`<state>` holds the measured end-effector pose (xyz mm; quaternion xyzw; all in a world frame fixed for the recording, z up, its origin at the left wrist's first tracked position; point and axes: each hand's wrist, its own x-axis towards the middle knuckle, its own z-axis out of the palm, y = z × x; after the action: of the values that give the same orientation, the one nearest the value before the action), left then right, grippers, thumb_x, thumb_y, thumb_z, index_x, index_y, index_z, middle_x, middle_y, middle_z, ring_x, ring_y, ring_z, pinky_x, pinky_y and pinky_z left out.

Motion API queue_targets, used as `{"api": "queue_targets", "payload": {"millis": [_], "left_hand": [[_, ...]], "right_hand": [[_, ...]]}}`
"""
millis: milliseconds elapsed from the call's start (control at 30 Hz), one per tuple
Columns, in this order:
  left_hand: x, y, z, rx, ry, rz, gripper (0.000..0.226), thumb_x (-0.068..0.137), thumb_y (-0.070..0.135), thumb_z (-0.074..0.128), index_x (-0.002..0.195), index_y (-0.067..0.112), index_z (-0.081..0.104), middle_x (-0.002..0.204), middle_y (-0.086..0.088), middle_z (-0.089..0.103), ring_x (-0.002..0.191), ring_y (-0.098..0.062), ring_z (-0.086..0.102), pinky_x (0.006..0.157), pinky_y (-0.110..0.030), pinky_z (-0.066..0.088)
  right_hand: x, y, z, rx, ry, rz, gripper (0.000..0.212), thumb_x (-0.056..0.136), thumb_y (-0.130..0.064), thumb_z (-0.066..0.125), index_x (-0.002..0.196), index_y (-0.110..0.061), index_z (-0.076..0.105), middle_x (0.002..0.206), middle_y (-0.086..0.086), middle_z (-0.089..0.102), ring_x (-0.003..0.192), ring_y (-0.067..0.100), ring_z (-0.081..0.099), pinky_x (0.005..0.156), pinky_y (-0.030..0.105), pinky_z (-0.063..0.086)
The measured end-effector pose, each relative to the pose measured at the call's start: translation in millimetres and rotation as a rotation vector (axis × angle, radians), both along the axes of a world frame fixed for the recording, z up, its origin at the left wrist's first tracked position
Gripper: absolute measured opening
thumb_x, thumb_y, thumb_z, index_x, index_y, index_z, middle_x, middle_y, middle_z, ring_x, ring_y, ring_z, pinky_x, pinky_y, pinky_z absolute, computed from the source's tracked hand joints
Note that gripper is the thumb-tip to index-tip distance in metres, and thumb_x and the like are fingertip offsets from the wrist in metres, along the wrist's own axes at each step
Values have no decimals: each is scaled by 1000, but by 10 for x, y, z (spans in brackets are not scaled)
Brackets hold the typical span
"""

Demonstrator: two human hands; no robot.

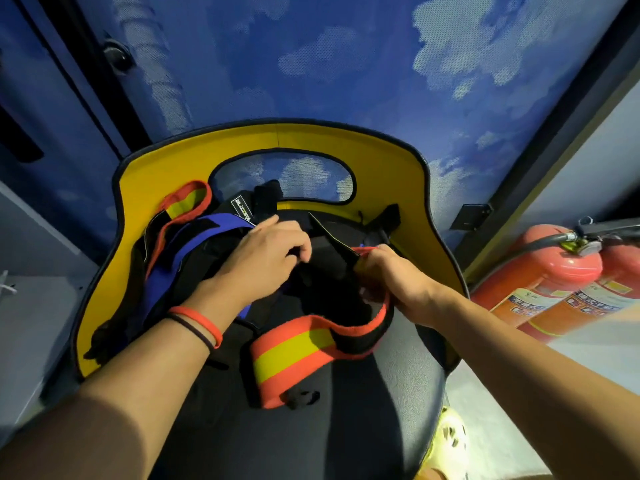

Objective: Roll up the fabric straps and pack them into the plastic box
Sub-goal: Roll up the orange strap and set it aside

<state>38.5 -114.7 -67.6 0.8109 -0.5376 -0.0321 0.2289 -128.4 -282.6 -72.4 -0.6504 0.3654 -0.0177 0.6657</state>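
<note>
Two bare hands work over a pile of fabric straps on a chair. The right hand (pixel 391 275) is closed around one end of an orange-and-yellow strap (pixel 294 351), fingers curled over its red edge. The left hand (pixel 266 251) is just beside it, fingers curled and seemingly pinching a black strap (pixel 330 258) that rises between the two hands. From the right hand the orange-and-yellow strap runs down toward the viewer, then bends left across the black seat (pixel 381 393). Its long axis lies roughly side to side, and its free end carries a black buckle (pixel 301 398) near the seat's middle. The right hand is the nearer one to that strap (it already has the end from which a roll would likely start), and the loose length lies unblocked below both hands. To the left, under the left forearm, lie a blue strap (pixel 194 258), more black webbing and a second orange-and-yellow strap (pixel 187 202) looped against the chair's yellow backrest (pixel 311 136). Red and black wristbands (pixel 201 323) circle the left wrist. Two red fire extinguishers (pixel 554 282) stand at right. The plastic box is not in view.
</note>
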Motion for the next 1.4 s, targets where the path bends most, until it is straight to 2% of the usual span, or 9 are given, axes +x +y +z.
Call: {"api": "queue_targets", "payload": {"millis": [100, 367, 533, 633, 767, 900, 1000, 1133, 1400], "left_hand": [[15, -8, 11, -49, -62, 147, 33, 85, -2, 63, 81, 31, 59, 93, 15, 55, 108, -27, 59, 106, -42, 44], [92, -54, -4, -126, -160, 378, 31, 81, -11, 61, 82, 20, 66, 98, -3, 61, 89, -33, 61, 70, -42, 49], [412, 46, 77, -74, -107, 653, 23, 90, 4, 67, 106, 19, 73, 118, -11, 58, 108, -41, 59, 92, -52, 49], [305, -80, 86, 169, -51, 619, 57, 93, 35, 69, 147, 29, 51, 152, -7, 32, 136, -35, 38, 108, -53, 35], [10, -145, -17, 240, -314, 563, 76, 81, 46, 79, 147, 26, 47, 167, -1, 3, 143, -34, 22, 110, -55, 28], [-133, -282, -8, 204, -653, 107, 61, 77, 21, 78, 135, 29, 60, 163, 0, 31, 153, -29, 21, 120, -61, 14], [-197, -519, -56, 628, -603, -187, 66, 95, 32, 57, 155, 41, 32, 170, 8, 10, 158, -27, -8, 117, -73, -6], [-134, -626, -277, 1003, -709, -210, 66, 105, 38, 38, 160, 45, 1, 170, 13, -14, 153, -36, -24, 107, -83, -9], [10, -603, -458, 923, -653, 160, 61, 108, 48, 24, 162, 35, -1, 171, 9, -6, 154, -44, -12, 107, -84, 8]], "right_hand": [[46, 41, 43, -34, -23, 8, 27, 94, -23, 50, 115, -4, 50, 85, 13, 56, 64, 25, 57, 59, 36, 46], [45, -86, 114, -85, -15, -71, 18, 85, -43, 50, 98, -34, 60, 107, 12, 68, 102, 31, 68, 99, 53, 51], [-165, -229, 138, -186, 103, -180, 34, 84, -52, 43, 107, -27, 51, 110, 14, 65, 103, 35, 65, 100, 59, 49], [-238, -227, -21, -199, 179, -253, 61, 95, -60, 40, 137, -17, 38, 137, 17, 52, 122, 37, 54, 108, 55, 42], [-175, -151, -132, -178, 145, -351, 75, 94, -69, 44, 139, -10, 35, 147, 18, 42, 130, 38, 46, 112, 53, 36], [-61, -83, -167, -179, 103, -339, 59, 95, -68, 44, 121, -16, 38, 133, 15, 49, 116, 31, 53, 106, 53, 43], [22, -50, -157, -208, 81, -370, 54, 95, -65, 46, 118, -17, 39, 129, 14, 51, 110, 29, 55, 101, 52, 47], [44, -71, -137, -259, 88, -413, 52, 96, -62, 47, 118, -15, 43, 126, 12, 48, 105, 28, 54, 96, 48, 47], [88, -168, -188, -303, -50, -487, 48, 85, -49, 64, 71, -4, 53, 70, 10, 43, 62, 22, 43, 56, 32, 34]]}}
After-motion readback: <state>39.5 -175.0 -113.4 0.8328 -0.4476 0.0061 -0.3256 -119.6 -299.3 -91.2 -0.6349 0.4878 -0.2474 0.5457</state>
